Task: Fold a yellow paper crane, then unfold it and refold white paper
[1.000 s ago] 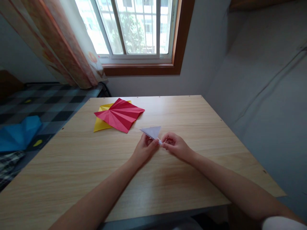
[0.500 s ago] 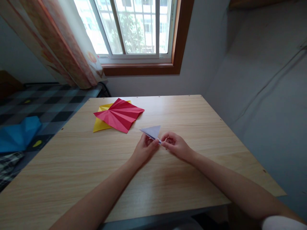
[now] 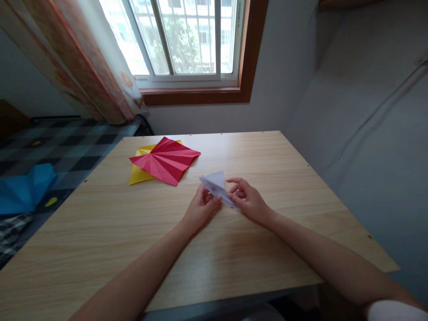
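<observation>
Left hand: the left hand (image 3: 200, 209) pinches the near-left edge of the white paper (image 3: 216, 185), fingers closed on it.
Right hand: the right hand (image 3: 247, 201) grips the same paper from the right, thumb and fingers curled around its near corner, index finger stretched along the upper edge.
White paper: folded to a triangle, lifted just above the table (image 3: 267, 156) and tilted, its point away from the person; it sits between both hands, right of the red paper and near it.
Red paper: the red paper (image 3: 165, 159), pleated like a fan, lies flat on the table.
Yellow paper: the yellow paper (image 3: 138, 174) lies under the red paper, showing at its left side.
Window: beyond the red paper, on the far wall, the window (image 3: 187, 40).
Curtain: the curtain (image 3: 87, 58) hangs left of the window.
</observation>
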Demonstrator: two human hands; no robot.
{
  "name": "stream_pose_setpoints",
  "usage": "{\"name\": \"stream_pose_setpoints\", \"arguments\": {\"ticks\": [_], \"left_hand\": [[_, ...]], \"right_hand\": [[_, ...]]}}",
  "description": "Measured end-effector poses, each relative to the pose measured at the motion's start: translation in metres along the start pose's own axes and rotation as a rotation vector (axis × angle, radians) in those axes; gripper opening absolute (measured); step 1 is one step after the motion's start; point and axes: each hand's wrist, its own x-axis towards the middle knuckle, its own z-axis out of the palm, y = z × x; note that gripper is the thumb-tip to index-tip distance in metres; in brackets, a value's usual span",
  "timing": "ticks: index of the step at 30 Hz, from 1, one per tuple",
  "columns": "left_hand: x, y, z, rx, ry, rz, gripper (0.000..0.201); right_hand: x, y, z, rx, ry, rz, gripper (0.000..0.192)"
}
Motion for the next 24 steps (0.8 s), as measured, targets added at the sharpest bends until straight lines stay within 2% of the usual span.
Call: {"name": "stream_pose_setpoints", "arguments": {"ticks": [5, 9, 24], "left_hand": [[0.001, -0.004, -0.004, 0.031, -0.052, 0.036, 0.062], [0.001, -0.008, -0.005, 0.056, -0.111, 0.078, 0.068], [-0.006, -0.001, -0.001, 0.18, -0.137, 0.019, 0.082]], "right_hand": [[0.0, -0.003, -0.003, -0.235, 0.08, -0.077, 0.04], [0.0, -0.006, -0.004, -0.322, 0.091, -0.095, 0.038], [0.002, -0.001, -0.011, -0.256, 0.068, -0.103, 0.03]]}}
